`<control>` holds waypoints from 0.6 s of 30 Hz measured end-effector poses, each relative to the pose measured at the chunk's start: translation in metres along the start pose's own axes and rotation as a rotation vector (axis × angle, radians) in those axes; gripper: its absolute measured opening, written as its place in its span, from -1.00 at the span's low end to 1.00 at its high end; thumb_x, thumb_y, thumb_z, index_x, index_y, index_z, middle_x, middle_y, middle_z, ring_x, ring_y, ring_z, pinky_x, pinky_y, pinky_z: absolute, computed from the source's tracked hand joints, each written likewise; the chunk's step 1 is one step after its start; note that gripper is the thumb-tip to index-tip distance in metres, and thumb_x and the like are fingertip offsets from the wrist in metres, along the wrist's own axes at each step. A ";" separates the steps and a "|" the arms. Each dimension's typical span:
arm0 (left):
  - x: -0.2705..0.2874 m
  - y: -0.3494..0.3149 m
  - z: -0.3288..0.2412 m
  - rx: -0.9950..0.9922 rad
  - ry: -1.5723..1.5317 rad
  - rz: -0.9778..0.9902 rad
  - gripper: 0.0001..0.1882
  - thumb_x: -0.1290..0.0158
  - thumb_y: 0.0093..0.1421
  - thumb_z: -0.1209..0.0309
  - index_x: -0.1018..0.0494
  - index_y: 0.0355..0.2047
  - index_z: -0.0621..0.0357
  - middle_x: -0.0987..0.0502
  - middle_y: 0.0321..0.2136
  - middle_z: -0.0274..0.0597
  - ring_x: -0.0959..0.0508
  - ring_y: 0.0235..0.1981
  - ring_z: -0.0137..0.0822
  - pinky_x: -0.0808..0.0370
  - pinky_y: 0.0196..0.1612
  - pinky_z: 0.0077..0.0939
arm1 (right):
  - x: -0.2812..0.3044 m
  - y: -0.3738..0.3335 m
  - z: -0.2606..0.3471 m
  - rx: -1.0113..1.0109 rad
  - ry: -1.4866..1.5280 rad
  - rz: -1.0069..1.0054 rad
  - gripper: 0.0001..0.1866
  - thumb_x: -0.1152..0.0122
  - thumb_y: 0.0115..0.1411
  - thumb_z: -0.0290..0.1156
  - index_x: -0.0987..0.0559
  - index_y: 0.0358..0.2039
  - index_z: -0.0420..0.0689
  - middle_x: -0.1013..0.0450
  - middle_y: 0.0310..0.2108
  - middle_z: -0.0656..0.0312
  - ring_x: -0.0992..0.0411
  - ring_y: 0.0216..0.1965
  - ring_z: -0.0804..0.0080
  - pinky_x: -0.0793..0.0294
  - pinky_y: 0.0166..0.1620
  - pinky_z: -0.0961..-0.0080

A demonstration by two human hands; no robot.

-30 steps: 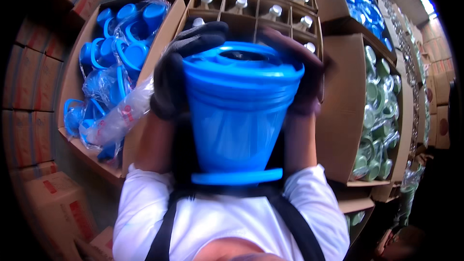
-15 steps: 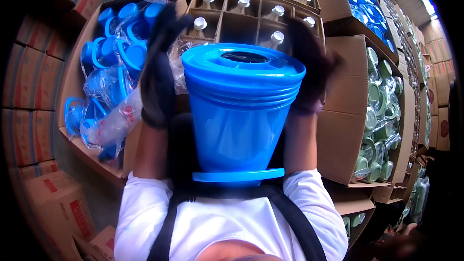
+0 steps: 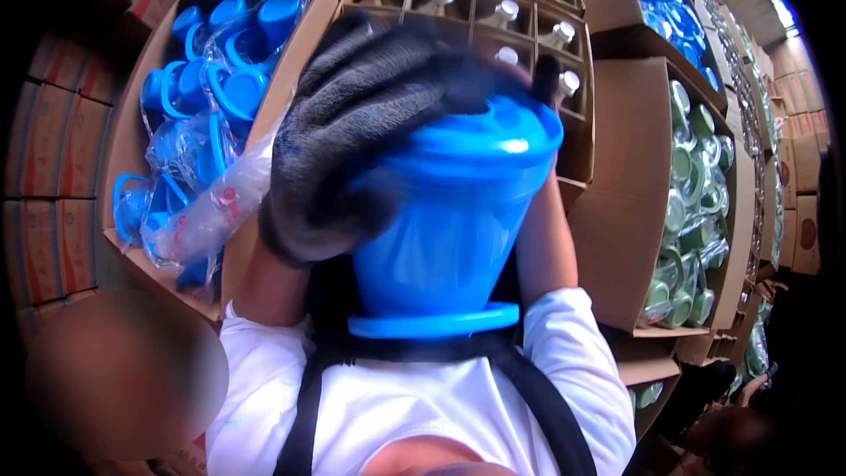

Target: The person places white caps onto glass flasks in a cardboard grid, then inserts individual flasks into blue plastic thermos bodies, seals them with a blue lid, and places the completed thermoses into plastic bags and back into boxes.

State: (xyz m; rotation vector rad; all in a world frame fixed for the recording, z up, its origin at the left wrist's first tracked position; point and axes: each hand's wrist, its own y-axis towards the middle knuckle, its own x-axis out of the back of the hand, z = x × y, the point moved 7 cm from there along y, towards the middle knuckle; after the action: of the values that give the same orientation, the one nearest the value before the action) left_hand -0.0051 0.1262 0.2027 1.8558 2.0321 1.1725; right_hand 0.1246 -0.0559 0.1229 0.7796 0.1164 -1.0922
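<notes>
A glossy blue plastic tub (image 3: 441,247), tapering downward to a wider flat rim, stands upright in front of my body. My left hand (image 3: 352,123), in a dark grey knitted glove, curls over the tub's upper left side. Its fingers reach across the top and its thumb lies along the wall; the fingertips are smeared by motion. Behind the tub's right side is my right hand (image 3: 546,79), also gloved in black. Only a dark blurred finger of it shows, close to the upper rim, and the rest is hidden.
To the left, an open carton (image 3: 256,137) holds blue lidded pieces with handles in clear plastic. Ahead, a divided carton (image 3: 577,137) holds white-capped bottles. On the right, another carton (image 3: 617,203) holds green pieces. Stacked cartons (image 3: 53,141) line the far left.
My left hand has moved right and over the tub's top, from beside it. My right hand has gone behind the tub. A blurred round shape now shows at lower left.
</notes>
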 end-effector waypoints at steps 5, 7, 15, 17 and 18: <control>-0.003 -0.061 0.142 0.437 -0.708 -0.120 -0.27 0.32 0.32 -0.13 -0.31 0.15 0.29 -0.37 0.13 -0.01 -0.38 0.14 -0.19 -0.20 0.25 -0.32 | -0.003 -0.030 0.062 0.224 0.514 0.274 -0.37 0.40 0.38 0.02 -0.47 0.00 -0.26 -0.45 -0.02 -0.05 -0.39 0.05 0.09 -0.18 0.25 0.12; 0.003 -0.046 0.105 0.422 -0.906 -0.430 -0.20 0.34 0.29 -0.20 -0.22 0.21 0.30 -0.32 0.17 0.04 -0.30 0.20 -0.17 -0.13 0.28 -0.35 | 0.027 -0.010 0.020 -0.032 0.320 -0.122 -0.36 0.42 0.38 0.03 -0.36 0.12 -0.25 -0.35 0.12 -0.04 -0.29 0.17 0.06 -0.12 0.29 0.11; 0.010 -0.007 -0.012 -0.238 -0.165 0.023 -0.31 0.16 0.24 -0.10 -0.56 -0.46 0.41 -0.60 -0.47 0.12 -0.62 -0.36 0.08 -0.46 -0.06 -0.06 | -0.040 -0.026 -0.008 -0.351 0.397 0.175 -0.36 0.22 0.31 -0.04 -0.41 0.04 -0.44 -0.37 0.05 -0.21 -0.35 0.11 0.02 -0.21 0.24 0.19; 0.008 -0.010 0.008 -0.175 -0.236 0.012 -0.32 0.17 0.25 -0.09 -0.55 -0.46 0.40 -0.59 -0.46 0.14 -0.62 -0.34 0.05 -0.46 -0.05 -0.06 | -0.042 -0.030 0.006 -0.471 0.284 0.216 -0.34 0.16 0.28 -0.04 -0.39 0.04 -0.47 -0.36 0.04 -0.24 -0.36 0.10 0.01 -0.24 0.22 0.20; 0.006 -0.012 0.021 -0.092 -0.307 -0.012 -0.34 0.16 0.25 -0.08 -0.55 -0.43 0.40 -0.58 -0.44 0.13 -0.62 -0.34 0.03 -0.46 -0.05 -0.07 | -0.044 -0.023 0.013 -0.430 0.249 0.275 -0.34 0.15 0.26 -0.05 -0.38 0.06 -0.48 -0.36 0.05 -0.23 -0.36 0.10 0.01 -0.26 0.21 0.21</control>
State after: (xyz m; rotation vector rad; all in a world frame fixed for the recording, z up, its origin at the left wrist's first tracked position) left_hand -0.0033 0.1417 0.1838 1.8445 1.7894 0.8953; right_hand 0.0806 -0.0361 0.1410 0.5194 0.4281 -0.6723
